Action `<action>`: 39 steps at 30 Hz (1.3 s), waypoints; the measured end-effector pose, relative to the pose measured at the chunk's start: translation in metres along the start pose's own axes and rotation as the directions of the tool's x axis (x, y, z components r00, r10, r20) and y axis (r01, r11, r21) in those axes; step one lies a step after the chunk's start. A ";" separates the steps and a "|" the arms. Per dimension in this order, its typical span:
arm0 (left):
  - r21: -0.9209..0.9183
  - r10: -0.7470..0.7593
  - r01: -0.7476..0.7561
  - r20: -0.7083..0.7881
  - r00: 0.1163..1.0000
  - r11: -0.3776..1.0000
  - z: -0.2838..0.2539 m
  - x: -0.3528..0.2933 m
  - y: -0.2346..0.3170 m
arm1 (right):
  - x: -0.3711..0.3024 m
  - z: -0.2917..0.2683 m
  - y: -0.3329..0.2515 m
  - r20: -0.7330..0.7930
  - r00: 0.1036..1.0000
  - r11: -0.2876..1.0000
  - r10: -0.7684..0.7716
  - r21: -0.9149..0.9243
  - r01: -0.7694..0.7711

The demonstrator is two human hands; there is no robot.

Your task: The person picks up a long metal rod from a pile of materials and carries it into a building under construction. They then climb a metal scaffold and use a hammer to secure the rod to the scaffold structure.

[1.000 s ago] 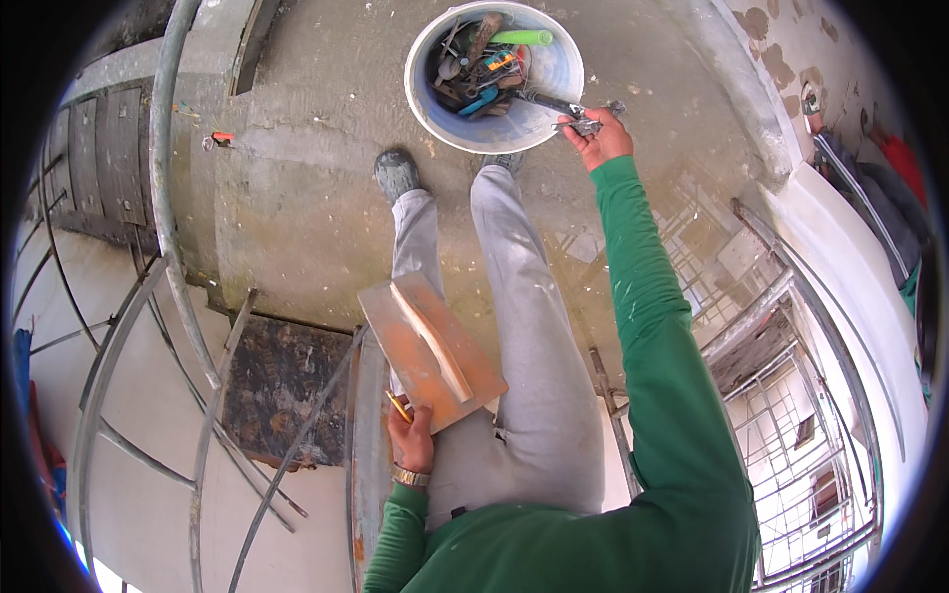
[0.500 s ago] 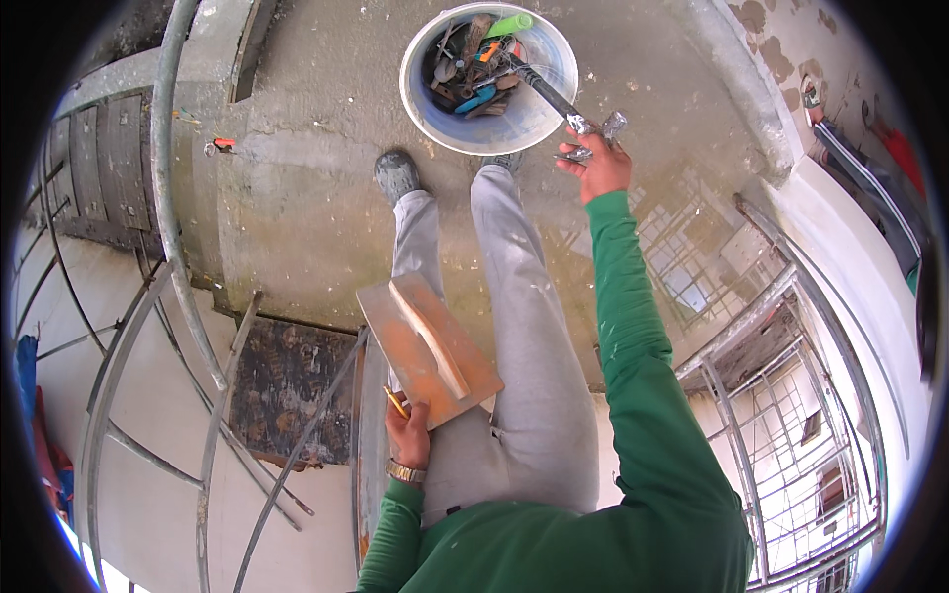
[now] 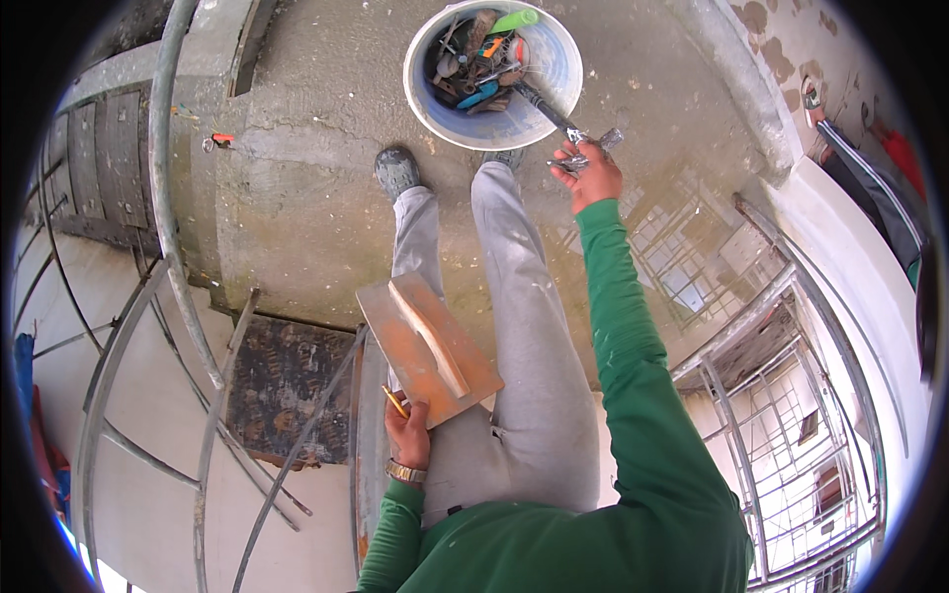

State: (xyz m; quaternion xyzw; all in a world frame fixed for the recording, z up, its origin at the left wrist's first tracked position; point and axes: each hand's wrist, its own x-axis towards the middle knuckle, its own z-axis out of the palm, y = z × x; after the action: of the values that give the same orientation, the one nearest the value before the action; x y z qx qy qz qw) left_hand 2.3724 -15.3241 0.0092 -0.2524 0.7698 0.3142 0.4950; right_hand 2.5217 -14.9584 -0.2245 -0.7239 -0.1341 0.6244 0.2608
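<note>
My left hand [image 3: 408, 433] is closed on the near corner of a plastering float [image 3: 398, 331], a brownish rectangular plate with a pale wooden handle, which lies over my thighs. A yellow pencil [image 3: 395, 401] sticks out from the same hand. Stretched forward, my right hand [image 3: 596, 178] grips the silvery head of what looks like a hammer [image 3: 550, 111]. Its black handle points down into a white bucket [image 3: 565, 74] on the floor. Several tools [image 3: 474, 64] are jumbled inside the bucket, among them pieces with blue and orange parts and a bright green object.
Metal scaffold pipes [image 3: 163, 148] rise on the left, and a metal frame [image 3: 820, 287] stands at right. Wet concrete floor [image 3: 306, 188] spreads ahead, with a small orange item [image 3: 222, 140] on it. Another person's leg [image 3: 860, 173] shows at the far right.
My right hand has drawn slightly left and back toward me, and the hammer has shifted with it. The bucket sits slightly higher in view. My left hand and the float stay put.
</note>
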 end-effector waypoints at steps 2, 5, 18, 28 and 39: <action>0.011 -0.005 0.005 0.004 1.000 1.000 -0.003 0.001 -0.002 | 0.010 0.001 0.006 0.054 0.995 0.994 0.080 0.066 -0.083; 0.022 -0.037 0.037 -0.007 0.999 0.999 -0.006 0.002 -0.004 | 0.018 0.008 0.007 0.082 0.988 0.978 0.131 0.150 -0.142; 0.036 -0.228 0.228 -0.001 0.974 0.973 0.009 0.005 0.016 | 0.048 0.033 -0.016 -0.037 0.999 0.971 -0.027 -0.237 0.017; -0.116 -0.140 0.153 0.113 0.984 0.981 0.057 0.004 0.039 | -0.041 -0.044 0.043 0.203 0.945 0.802 0.257 -0.591 -0.092; 0.353 0.247 -0.448 0.489 0.837 0.821 0.094 0.014 0.096 | -0.148 -0.002 0.022 0.473 0.851 0.773 0.227 -0.619 0.138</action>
State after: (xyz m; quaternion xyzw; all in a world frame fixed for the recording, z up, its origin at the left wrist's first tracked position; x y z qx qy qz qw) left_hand 2.3567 -15.1908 -0.0103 0.0926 0.7290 0.2597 0.6266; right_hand 2.4936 -15.0534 -0.1131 -0.5739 -0.3834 0.7212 -0.0597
